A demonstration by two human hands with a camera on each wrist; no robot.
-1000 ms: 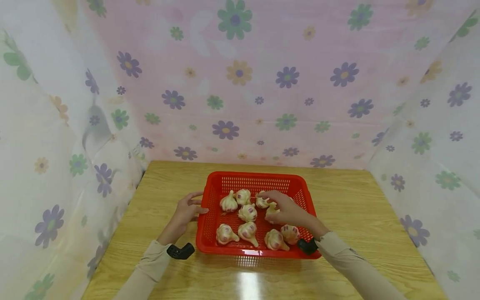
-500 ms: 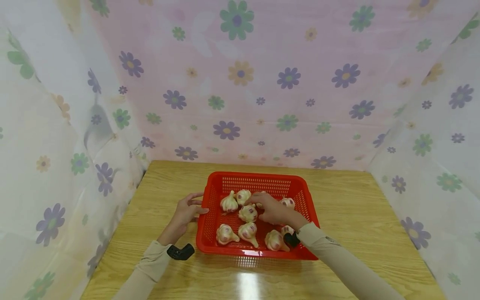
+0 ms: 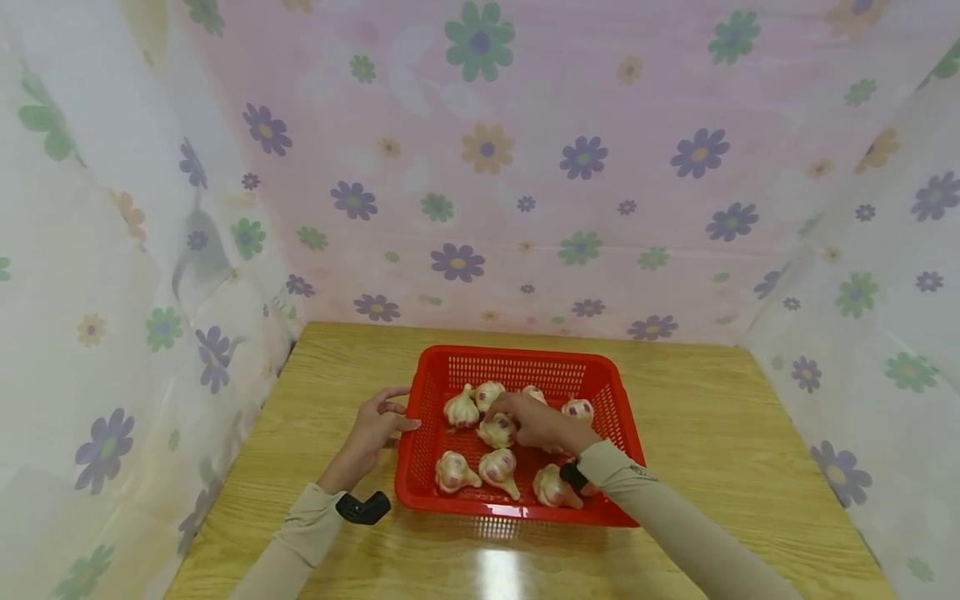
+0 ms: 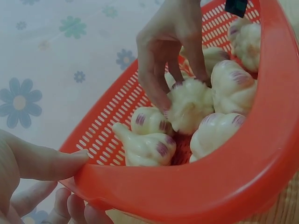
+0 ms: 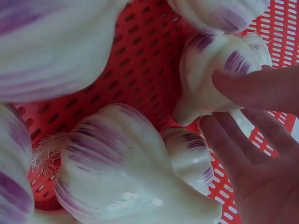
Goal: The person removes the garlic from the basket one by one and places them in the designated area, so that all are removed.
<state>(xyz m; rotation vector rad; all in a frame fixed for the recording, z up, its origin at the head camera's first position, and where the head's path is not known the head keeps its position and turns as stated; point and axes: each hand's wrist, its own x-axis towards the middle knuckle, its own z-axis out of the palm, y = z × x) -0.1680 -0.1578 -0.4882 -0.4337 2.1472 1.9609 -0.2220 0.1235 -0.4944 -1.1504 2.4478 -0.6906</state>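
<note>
A red plastic basket (image 3: 517,510) holds several garlic bulbs with purple streaks. At its left side my left hand (image 3: 373,427) grips the rim; the left wrist view has the thumb (image 4: 56,163) on top and the fingers below. My right hand (image 3: 542,423) reaches inside and holds a garlic bulb (image 3: 495,434) near the middle of the basket. In the right wrist view the thumb lies across this garlic bulb (image 5: 205,70), with fingers on its other side. Behind the hand, another garlic bulb (image 3: 533,394) is partly hidden.
Around the held one lie other bulbs: a garlic bulb (image 3: 461,407) to its left, a garlic bulb (image 3: 499,471) in front, and a garlic bulb (image 3: 577,409) at the right. The basket stands on a wooden table (image 3: 697,433), with flowered cloth (image 3: 525,167) behind and on both sides.
My right hand has moved left from the bulbs on the right side to the middle bulb and taken hold of it. The left hand stays at the rim.
</note>
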